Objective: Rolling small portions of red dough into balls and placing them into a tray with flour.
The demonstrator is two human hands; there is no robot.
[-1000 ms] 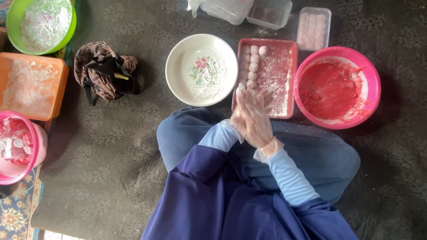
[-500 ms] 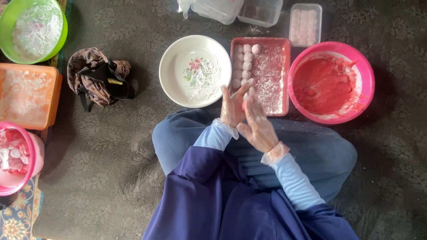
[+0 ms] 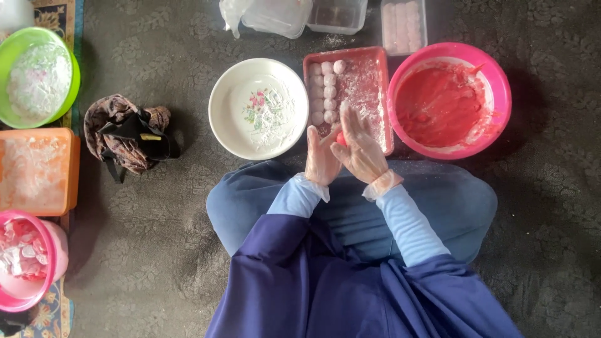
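Both hands wear thin clear gloves and meet over the near end of a red rectangular tray point(image 3: 374, 69). My left hand point(image 3: 321, 158) and my right hand point(image 3: 361, 148) press palm to palm around a small red dough ball point(image 3: 340, 138). Several pale floured balls point(image 3: 325, 91) line the tray's left side. A pink bowl point(image 3: 499, 87) of red dough stands to the right of the tray. A white flowered plate point(image 3: 258, 107) dusted with flour lies to its left.
Clear plastic boxes point(image 3: 404, 24) sit at the far edge. At the left are a green bowl point(image 3: 37, 76), an orange tray point(image 3: 37, 170), a pink bowl point(image 3: 28, 260) and a crumpled brown cloth point(image 3: 128, 133). I sit cross-legged on a dark patterned carpet point(image 3: 156, 250).
My palms have slid against each other around the dough, the right hand shifting forward over the left. The view has drifted slightly.
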